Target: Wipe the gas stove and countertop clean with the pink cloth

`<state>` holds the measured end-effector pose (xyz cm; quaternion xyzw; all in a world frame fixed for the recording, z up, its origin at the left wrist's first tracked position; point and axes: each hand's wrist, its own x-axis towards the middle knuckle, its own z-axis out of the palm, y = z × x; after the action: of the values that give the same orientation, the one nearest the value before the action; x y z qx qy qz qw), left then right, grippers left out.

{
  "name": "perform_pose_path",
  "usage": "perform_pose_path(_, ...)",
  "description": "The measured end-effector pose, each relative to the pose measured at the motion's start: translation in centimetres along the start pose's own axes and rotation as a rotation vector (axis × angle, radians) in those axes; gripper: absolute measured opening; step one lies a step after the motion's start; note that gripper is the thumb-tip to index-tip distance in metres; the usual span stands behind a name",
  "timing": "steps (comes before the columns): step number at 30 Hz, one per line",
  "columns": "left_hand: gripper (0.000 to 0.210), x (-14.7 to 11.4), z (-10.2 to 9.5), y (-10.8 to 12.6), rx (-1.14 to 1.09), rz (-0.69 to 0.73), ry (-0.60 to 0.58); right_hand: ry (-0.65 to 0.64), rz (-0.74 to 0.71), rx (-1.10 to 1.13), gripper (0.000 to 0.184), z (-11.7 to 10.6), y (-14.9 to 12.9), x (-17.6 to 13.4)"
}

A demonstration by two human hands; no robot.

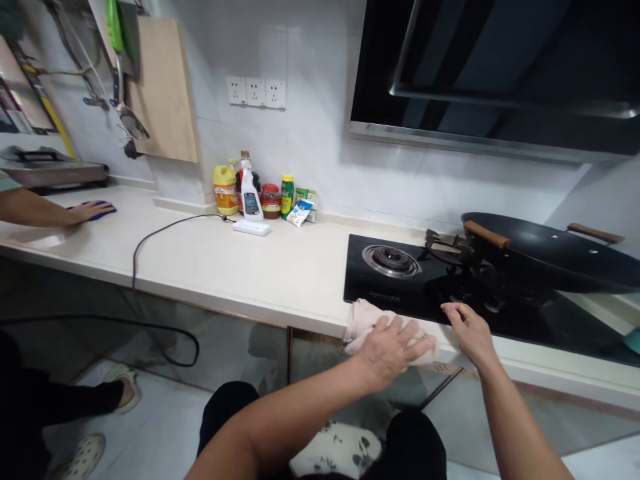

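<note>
My left hand presses a pale pink cloth over the front edge of the white countertop. Its fingers are bent and a little apart across the folds. The cloth lies just in front of the black gas stove, touching or nearly touching its front left corner. To the right, my right hand rests at the stove's front edge. Its fingers are curled in with the thumb close against them, and no object shows in it.
A large wok sits on the right burner; the left burner is bare. Bottles, including a white spray bottle, stand by the wall. A black cable hangs over the counter edge. At far left another person's hand presses a blue cloth.
</note>
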<state>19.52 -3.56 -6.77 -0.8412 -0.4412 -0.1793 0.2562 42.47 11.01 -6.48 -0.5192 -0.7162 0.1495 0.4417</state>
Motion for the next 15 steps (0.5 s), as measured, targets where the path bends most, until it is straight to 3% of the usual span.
perform_pose_path(3, 0.073, -5.6, -0.2, -3.6, 0.055, -0.079, -0.058, 0.012, 0.003, -0.005, 0.046, 0.0, 0.1, -0.3)
perform_pose_path(6, 0.077, -12.2, -1.7, -8.8, 0.096, -0.197, -0.091, 0.017, -0.042, -0.034, 0.044, 0.3, 0.1, -0.5)
perform_pose_path(10, 0.072, -20.1, -5.3, -15.9, 0.149, -0.488, -0.099, 0.007, -0.088, -0.084, 0.041, 0.7, 0.2, -0.5)
perform_pose_path(15, 0.066, -28.1, -10.2, -22.9, 0.283, -0.853, -0.082, 0.003, -0.115, -0.124, 0.04, 0.8, 0.5, -0.4)
